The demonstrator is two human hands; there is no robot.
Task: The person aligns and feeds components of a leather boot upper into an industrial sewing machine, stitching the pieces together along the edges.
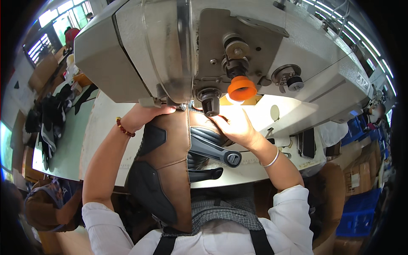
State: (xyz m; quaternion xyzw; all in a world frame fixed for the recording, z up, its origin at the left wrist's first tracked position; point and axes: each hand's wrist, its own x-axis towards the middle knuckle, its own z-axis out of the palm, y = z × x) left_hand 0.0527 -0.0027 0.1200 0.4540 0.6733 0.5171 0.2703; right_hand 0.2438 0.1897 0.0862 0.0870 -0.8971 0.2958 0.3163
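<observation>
A brown leather boot upper [174, 178] with black moulded panels and dark buckle straps lies under the sewing machine head [140, 46], hanging over the table's front edge onto my lap. Light stitching runs along its seam. My left hand [146, 116], with a red beaded bracelet, holds the upper's far left part; its fingertips reach beneath the machine head and are partly hidden. On the other side, my right hand [239, 127], wearing a silver bangle, grips the far right part between thumb and fingers. The needle area sits between both hands, mostly hidden by the machine.
An orange cup-shaped piece [242, 88] and tension knobs stick out from the machine. The white sewing table [104, 136] surrounds the work. Dark pieces [53, 121] lie on a green surface at left. Blue crates [358, 212] and cardboard boxes [358, 178] stand at right.
</observation>
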